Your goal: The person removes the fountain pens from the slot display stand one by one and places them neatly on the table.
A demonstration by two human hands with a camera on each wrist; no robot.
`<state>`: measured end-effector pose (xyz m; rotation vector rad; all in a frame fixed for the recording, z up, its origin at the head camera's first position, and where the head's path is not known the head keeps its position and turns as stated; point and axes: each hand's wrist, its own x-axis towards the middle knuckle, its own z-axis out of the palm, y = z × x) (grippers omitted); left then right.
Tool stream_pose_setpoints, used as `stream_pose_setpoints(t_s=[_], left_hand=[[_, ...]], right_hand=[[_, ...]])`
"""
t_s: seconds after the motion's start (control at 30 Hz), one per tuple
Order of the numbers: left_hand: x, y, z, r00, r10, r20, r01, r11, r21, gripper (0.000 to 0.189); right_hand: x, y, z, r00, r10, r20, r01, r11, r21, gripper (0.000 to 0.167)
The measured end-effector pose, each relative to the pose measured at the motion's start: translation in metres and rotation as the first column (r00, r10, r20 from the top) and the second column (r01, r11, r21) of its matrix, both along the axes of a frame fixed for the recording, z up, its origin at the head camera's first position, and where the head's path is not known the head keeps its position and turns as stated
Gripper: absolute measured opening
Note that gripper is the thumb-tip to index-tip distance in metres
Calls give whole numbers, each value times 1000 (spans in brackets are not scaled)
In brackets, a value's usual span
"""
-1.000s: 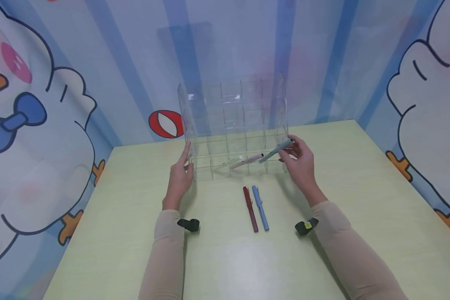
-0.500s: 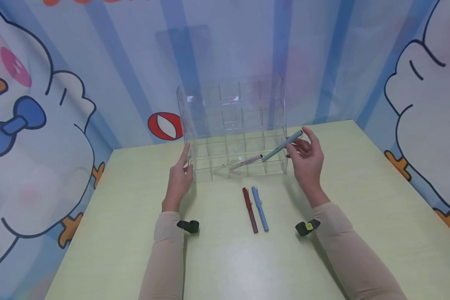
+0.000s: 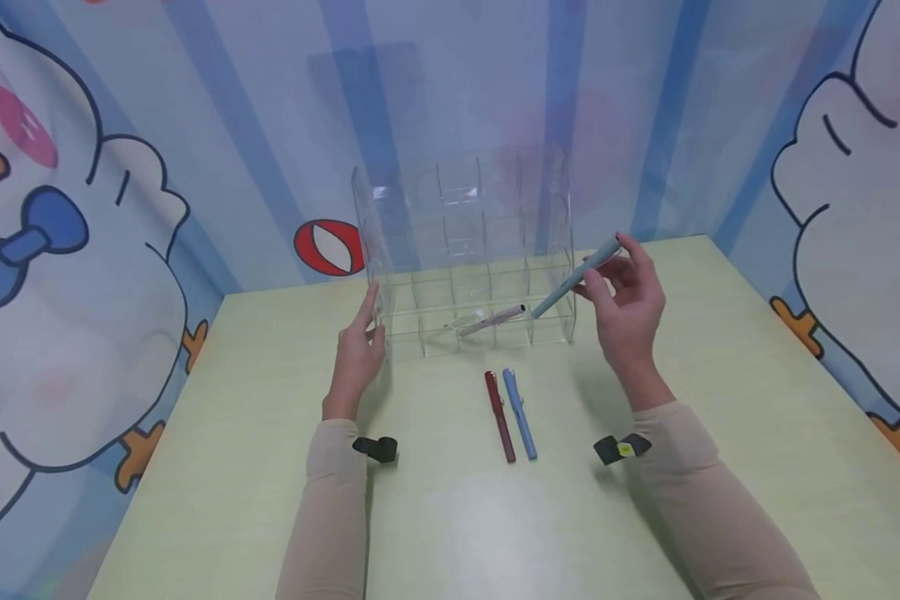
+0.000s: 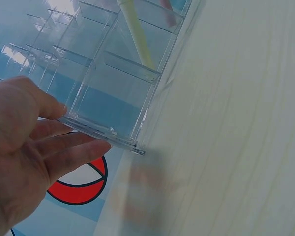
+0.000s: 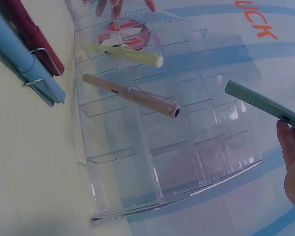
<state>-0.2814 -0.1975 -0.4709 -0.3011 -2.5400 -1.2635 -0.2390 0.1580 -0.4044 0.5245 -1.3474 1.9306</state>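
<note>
A clear compartment rack (image 3: pixel 472 287) stands at the back of the table. My left hand (image 3: pixel 356 358) holds its left side wall, with the thumb at the front edge and the fingers along the outside. Off the rack's right side, my right hand (image 3: pixel 630 308) pinches a teal pen (image 3: pixel 576 277) near its upper end. The pen tilts down to the left, its lower end overlapping the front right compartments in the head view. Leaning in separate front compartments are a pink pen (image 5: pixel 132 96) and a pale yellow pen (image 5: pixel 124 54).
A dark red pen (image 3: pixel 501 417) and a blue pen (image 3: pixel 521 414) lie side by side on the light table (image 3: pixel 450 517), in front of the rack. Behind stands a printed backdrop (image 3: pixel 465 83) with cartoon figures.
My right hand has moved right and slightly up with the teal pen, which now slants more steeply. The left hand stays on the rack, and the other pens have not moved.
</note>
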Motion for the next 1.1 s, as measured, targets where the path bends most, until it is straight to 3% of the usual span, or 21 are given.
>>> stream_pose_setpoints(t_s=[0.17, 0.53, 0.83, 1.1], left_hand=[[-3, -1, 2, 1000, -3, 3, 3, 1000, 1, 74], [-8, -2, 10, 1000, -7, -12, 6, 1000, -17, 72], [-3, -1, 5, 1000, -17, 15, 17, 1000, -16, 72], [3, -1, 0, 1000, -15, -3, 15, 1000, 14, 73]], right_hand=[[5, 1, 13, 998, 58, -27, -58, 998, -18, 50], [7, 9, 30, 992, 125, 27, -126, 992, 27, 50], [14, 19, 32, 981, 153, 119, -152, 988, -14, 48], [15, 35, 29, 962, 110, 251, -144, 982, 124, 46]])
